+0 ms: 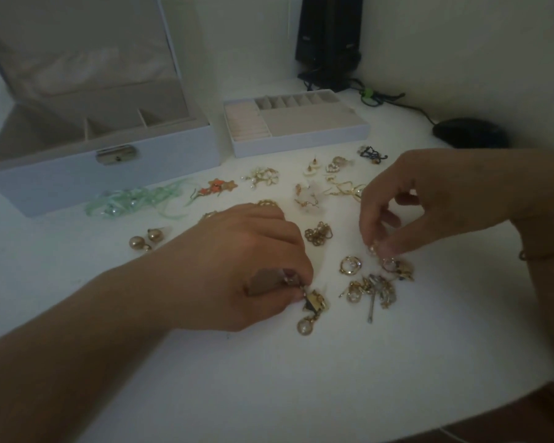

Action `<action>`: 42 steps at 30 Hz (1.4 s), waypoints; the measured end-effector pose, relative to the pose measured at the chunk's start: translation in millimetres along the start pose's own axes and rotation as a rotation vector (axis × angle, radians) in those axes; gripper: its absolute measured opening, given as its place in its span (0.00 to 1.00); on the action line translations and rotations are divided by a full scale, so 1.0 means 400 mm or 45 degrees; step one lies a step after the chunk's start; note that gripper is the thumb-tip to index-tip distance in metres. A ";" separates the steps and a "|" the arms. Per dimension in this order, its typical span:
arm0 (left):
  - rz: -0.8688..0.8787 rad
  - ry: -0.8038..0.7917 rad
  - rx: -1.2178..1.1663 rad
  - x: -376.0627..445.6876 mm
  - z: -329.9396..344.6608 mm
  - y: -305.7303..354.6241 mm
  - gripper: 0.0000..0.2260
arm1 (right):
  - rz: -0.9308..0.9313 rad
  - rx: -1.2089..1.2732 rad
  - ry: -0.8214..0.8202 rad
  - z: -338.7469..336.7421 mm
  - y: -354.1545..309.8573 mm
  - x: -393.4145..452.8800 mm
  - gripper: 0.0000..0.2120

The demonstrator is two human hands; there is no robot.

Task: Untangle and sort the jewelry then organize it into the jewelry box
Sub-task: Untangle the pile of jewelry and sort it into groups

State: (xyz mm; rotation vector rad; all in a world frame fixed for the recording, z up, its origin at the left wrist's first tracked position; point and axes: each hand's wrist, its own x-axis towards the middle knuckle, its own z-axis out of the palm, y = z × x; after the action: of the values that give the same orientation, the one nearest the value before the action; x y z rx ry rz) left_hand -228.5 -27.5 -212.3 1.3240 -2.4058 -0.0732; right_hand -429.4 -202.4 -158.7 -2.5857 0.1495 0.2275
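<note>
My left hand [250,266] pinches the top of a gold drop earring [312,310] that lies on the white table. My right hand [429,199] pinches a small gold earring [374,250] just above a gold cluster [398,269]. A tangled gold and silver pile [370,290] lies between the hands, with a gold hoop [350,265] beside it. The open jewelry box [103,174] stands at the back left with its lid up. Its removable tray [301,142] with ring rolls and small compartments sits to the right of it.
Sorted pieces are spread across the table: green ribbon jewelry [135,199], orange star earrings [216,187], white flower earrings [263,177], pearl studs [144,239], a gold chain [318,233]. A black mouse [467,132] and cables lie at the back right. The table edge runs at the lower right.
</note>
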 end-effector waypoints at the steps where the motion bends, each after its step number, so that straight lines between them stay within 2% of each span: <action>1: 0.003 0.007 0.005 0.000 0.001 -0.001 0.04 | -0.008 -0.021 0.050 -0.005 0.005 -0.002 0.11; 5: 0.013 0.040 0.015 -0.001 0.005 -0.002 0.04 | 0.073 -0.041 0.189 -0.012 0.032 0.001 0.11; 11: 0.019 0.030 0.017 0.000 0.002 0.001 0.04 | 0.154 -0.094 0.164 0.006 0.043 0.023 0.08; 15: 0.016 0.029 0.008 -0.001 0.001 0.001 0.04 | 0.147 -0.105 0.171 0.005 0.032 0.018 0.11; 18: 0.009 0.013 -0.016 -0.004 -0.003 0.000 0.04 | 0.121 -0.136 0.243 -0.004 0.023 0.006 0.05; 33: 0.023 0.006 -0.029 -0.003 -0.003 -0.003 0.06 | 0.215 -0.001 -0.005 0.003 0.051 0.008 0.06; 36: 0.026 0.004 -0.076 -0.003 -0.006 -0.002 0.06 | 0.208 0.017 0.052 0.001 0.044 0.006 0.07; 40: 0.034 0.024 -0.144 -0.008 -0.015 -0.003 0.09 | 0.135 0.028 0.251 -0.011 0.028 -0.016 0.06; 42: 0.046 0.059 -0.150 -0.008 -0.017 -0.002 0.12 | 0.099 0.001 0.265 -0.018 0.016 -0.044 0.08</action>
State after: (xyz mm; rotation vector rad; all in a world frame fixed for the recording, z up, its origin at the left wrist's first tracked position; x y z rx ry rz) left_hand -223.9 -24.2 -207.3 1.2159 -2.3476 -0.1695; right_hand -446.8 -210.5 -152.3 -2.6006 0.3256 -0.0145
